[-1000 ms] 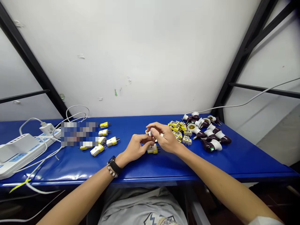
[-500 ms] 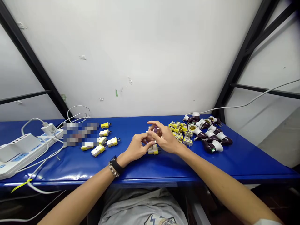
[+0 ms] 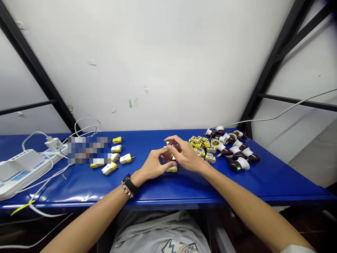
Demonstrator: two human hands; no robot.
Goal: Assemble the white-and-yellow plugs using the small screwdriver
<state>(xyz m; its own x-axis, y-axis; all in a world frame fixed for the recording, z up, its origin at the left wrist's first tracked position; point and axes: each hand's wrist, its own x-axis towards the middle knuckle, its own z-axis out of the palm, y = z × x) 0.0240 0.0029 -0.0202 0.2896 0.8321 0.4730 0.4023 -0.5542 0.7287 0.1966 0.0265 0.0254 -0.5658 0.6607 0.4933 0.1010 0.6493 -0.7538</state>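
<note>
At the middle of the blue table, my left hand (image 3: 156, 164) and my right hand (image 3: 182, 154) meet around a small white and dark purple piece (image 3: 174, 144). Both hands have their fingers curled on it, and they hide much of its shape. Just under my left fingertips lies a yellow and white plug (image 3: 172, 169), partly covered. Beside my right hand is a pile of yellow and white plugs (image 3: 200, 144). More plugs (image 3: 125, 159) lie to the left of my left hand, their prongs pointing right.
Several purple and white lamp holders (image 3: 237, 151) are heaped on the right of the blue table (image 3: 147, 189). A white power strip (image 3: 26, 175) with looping cables sits at the left. Black metal bars (image 3: 263, 80) stand at both sides.
My left thumb has moved slightly away from the held piece, and the plug beneath is more covered. The whole view has shifted a little.
</note>
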